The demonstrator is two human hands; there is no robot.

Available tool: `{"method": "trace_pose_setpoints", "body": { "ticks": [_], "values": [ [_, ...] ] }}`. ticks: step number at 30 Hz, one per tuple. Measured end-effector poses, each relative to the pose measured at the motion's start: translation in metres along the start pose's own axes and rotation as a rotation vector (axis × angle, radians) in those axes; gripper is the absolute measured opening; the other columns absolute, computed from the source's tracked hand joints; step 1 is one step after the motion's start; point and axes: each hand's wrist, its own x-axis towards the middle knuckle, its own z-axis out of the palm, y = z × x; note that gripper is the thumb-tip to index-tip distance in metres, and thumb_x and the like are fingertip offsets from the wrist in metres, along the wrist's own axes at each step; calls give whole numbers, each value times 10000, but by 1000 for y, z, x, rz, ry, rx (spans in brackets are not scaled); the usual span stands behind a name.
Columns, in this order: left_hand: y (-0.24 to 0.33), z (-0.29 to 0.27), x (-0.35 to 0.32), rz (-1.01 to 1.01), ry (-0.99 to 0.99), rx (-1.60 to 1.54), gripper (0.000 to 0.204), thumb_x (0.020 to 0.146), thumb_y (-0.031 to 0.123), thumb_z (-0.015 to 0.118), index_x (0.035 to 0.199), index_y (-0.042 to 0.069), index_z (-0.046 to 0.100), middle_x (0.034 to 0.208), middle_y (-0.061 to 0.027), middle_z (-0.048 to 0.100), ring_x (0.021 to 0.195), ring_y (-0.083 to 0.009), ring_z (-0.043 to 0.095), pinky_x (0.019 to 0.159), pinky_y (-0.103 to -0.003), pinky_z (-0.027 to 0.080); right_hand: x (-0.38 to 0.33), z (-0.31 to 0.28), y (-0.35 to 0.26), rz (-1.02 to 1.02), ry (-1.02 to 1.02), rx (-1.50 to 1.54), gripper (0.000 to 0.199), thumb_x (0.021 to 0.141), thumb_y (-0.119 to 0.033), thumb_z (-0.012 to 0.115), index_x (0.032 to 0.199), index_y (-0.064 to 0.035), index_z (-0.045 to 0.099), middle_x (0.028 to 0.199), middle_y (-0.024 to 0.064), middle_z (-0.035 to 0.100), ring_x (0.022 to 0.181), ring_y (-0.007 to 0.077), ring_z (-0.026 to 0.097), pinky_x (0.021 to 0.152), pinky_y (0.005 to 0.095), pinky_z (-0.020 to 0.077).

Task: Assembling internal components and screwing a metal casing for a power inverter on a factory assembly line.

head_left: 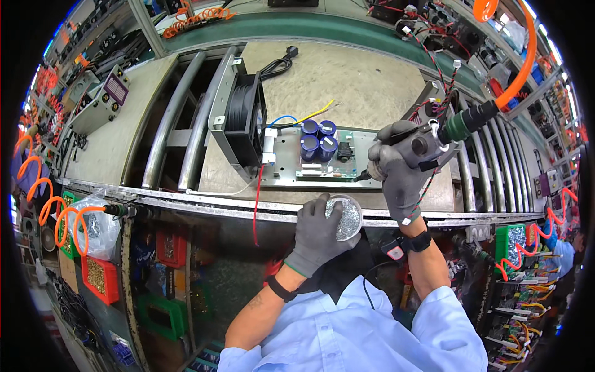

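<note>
- Nearest the body, the left hand (316, 232) in a grey glove is cupped around a small round dish of screws (344, 217), fingers curled on its rim, at the front edge of the worktop (372, 80).
- To do this step well, I judge the dish should stay level and close, so a screw can be picked without taking eyes off the driver tip.
- The right hand (403, 164) is wrapped tight round a pneumatic screwdriver (434, 133), fed by an orange air hose (517, 68).
- The screwdriver's long axis runs from upper right down to lower left; its tip points at the right end of the chassis plate (291, 167).
- Farther on the plate stand blue capacitors (317, 139) and an upright black fan (245, 118).
</note>
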Motion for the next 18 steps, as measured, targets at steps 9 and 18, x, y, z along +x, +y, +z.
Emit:
{"method": "trace_pose_setpoints", "body": {
  "ticks": [9, 18],
  "values": [
    [4, 0, 2, -2, 6, 48, 748, 633, 521, 882, 1196, 73, 674, 1302, -243, 581, 1152, -415, 534, 988, -526, 461, -1, -1, 0, 84, -39, 142, 258, 885, -26, 647, 1132, 22, 592, 946, 122, 671, 685, 168, 684, 592, 279, 549],
    [3, -2, 0, 32, 13, 74, 729, 680, 536, 845, 1199, 62, 654, 1305, -243, 574, 1099, -412, 569, 912, -524, 485, 2, 0, -15, 398, -87, 291, 774, 991, -721, 331, 1100, -18, 636, 800, 146, 682, 551, 235, 652, 427, 347, 500]
  ]
}}
